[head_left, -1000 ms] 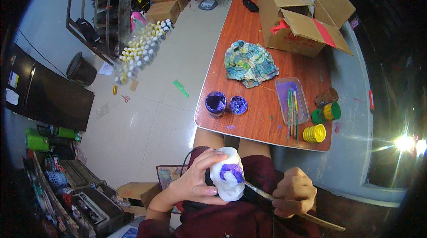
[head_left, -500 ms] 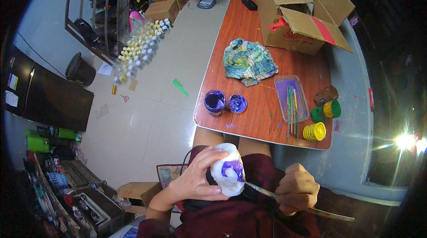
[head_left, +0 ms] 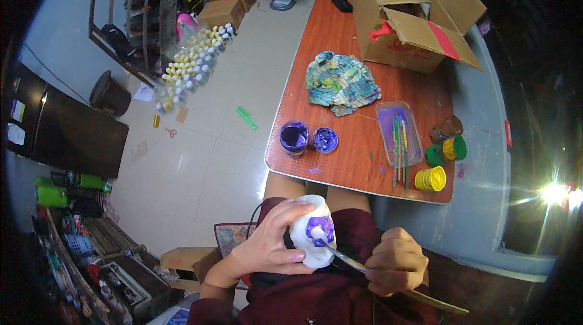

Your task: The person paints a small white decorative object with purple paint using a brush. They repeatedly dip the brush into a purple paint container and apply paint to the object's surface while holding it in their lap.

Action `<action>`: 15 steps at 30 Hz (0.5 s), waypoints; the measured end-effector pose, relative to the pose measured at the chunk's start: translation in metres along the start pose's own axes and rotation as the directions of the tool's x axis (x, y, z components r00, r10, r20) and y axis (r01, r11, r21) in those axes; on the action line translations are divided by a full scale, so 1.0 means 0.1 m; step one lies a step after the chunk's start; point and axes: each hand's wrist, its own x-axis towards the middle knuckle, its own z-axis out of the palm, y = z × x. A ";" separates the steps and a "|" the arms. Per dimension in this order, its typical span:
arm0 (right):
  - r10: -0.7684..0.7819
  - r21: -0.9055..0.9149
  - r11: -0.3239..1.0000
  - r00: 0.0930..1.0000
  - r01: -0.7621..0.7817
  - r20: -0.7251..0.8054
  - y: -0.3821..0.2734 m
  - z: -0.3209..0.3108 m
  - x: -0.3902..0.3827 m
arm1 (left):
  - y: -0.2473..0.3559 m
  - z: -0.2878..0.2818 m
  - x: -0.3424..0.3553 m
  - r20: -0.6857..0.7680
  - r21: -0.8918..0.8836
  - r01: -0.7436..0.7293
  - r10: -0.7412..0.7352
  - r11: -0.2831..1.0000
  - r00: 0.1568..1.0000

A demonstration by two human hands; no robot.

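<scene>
My left hand is closed round a white, rounded figure held over my lap, thumb below and fingers above. A purple painted patch curves round a raised bump on its side. In my right hand is a long, thin paintbrush, its tip touching the figure at the purple patch and its handle end sticking out to the lower right. What exactly the figure depicts I cannot tell. On the table in front stand an uncovered jar of purple paint and its paint-smeared lid.
On the red-brown table are a crumpled cloth, a plastic tray with several brushes, a yellow tub, green and brown containers, and a large cardboard box. Several white-and-yellow items stand on the floor left.
The brush tip has moved up and left onto the purple patch, and my right hand has shifted slightly left. The figure has turned a little in my left hand.
</scene>
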 end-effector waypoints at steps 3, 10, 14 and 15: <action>-0.054 0.001 0.998 0.986 0.055 -0.156 0.03 0.06 -0.04 | 0.01 0.01 0.01 0.010 -0.016 0.014 -0.014 1.000 1.000; -0.028 0.053 0.998 0.990 0.036 -0.139 0.04 0.04 -0.01 | -0.02 0.02 -0.04 -0.027 0.039 -0.006 0.007 0.999 1.000; -0.050 0.044 0.997 0.969 0.062 -0.241 0.07 0.12 -0.09 | -0.03 0.01 -0.10 -0.029 0.108 0.023 -0.020 0.994 0.999; -0.063 0.047 0.996 0.956 0.079 -0.287 0.07 0.13 -0.12 | -0.04 0.01 -0.12 -0.035 0.113 0.041 -0.038 0.993 0.999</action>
